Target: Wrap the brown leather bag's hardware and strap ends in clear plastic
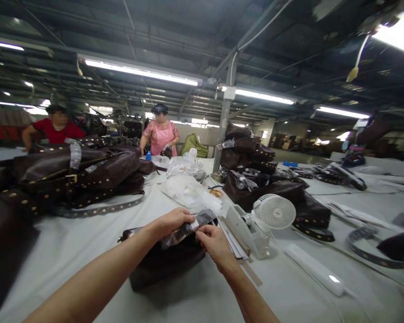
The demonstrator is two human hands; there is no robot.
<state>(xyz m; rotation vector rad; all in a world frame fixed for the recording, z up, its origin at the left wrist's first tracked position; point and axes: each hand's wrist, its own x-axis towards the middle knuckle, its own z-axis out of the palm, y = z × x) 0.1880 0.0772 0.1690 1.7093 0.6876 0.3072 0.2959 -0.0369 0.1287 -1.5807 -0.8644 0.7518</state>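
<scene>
A dark brown leather bag [168, 267] lies on the white-covered table right in front of me. Above its top, a piece of clear plastic wrapping [206, 217] with something dark and a white patch in it is gripped by my left hand [175, 220], thumb on top. My right hand [215, 244] is closed in a pinch at the near right edge of that plastic. What exactly lies between its fingertips is too small to make out. Both hands partly cover the bag's upper edge.
Studded brown bags [97, 170] are heaped at the left, more bags [249, 157] by a post. A white fan [274, 211], cardboard strips [234, 237], yellow-handled scissors [216, 192] and crumpled plastic [186, 166] lie around. Two people, one in a pink apron [161, 137], stand beyond.
</scene>
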